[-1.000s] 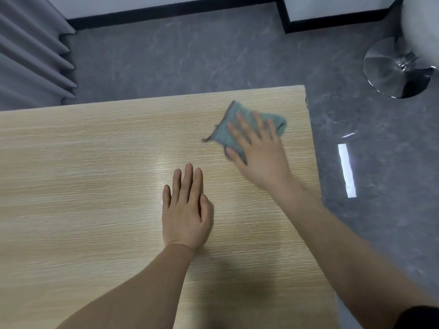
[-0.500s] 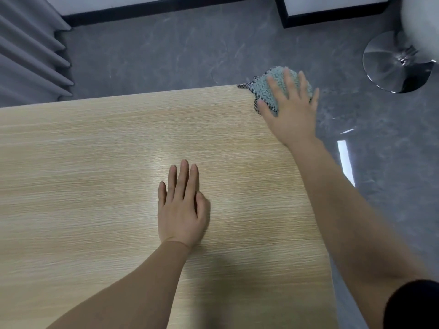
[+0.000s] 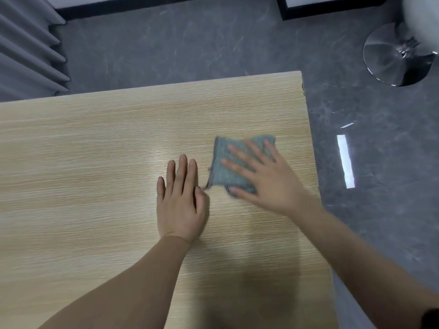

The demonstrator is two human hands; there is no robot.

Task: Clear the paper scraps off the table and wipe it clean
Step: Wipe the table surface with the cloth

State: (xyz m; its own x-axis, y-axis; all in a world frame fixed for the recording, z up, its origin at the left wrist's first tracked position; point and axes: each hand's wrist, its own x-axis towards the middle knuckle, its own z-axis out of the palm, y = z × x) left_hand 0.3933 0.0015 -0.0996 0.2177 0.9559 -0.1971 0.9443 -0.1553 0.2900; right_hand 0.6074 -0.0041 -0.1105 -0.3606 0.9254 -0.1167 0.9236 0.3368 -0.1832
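Note:
A light wooden table (image 3: pixel 83 162) fills most of the view, and I see no paper scraps on it. My right hand (image 3: pixel 268 179) presses flat with spread fingers on a grey-green cloth (image 3: pixel 224 172) lying on the table near its right edge. The cloth's right and lower parts are hidden under that hand. My left hand (image 3: pixel 180 200) rests palm down on the wood just left of the cloth, fingers together, holding nothing. The cloth's lower left corner nearly touches my left thumb.
The table's right edge (image 3: pixel 313 162) and far edge (image 3: pixel 166 84) drop to a grey floor. A chrome stool base (image 3: pixel 394 55) stands at the top right. Grey curtains (image 3: pixel 26 53) hang at the top left.
My right hand has dragged the cloth from the table's far right corner back toward me, stopping beside my left hand. The left hand has stayed flat in place.

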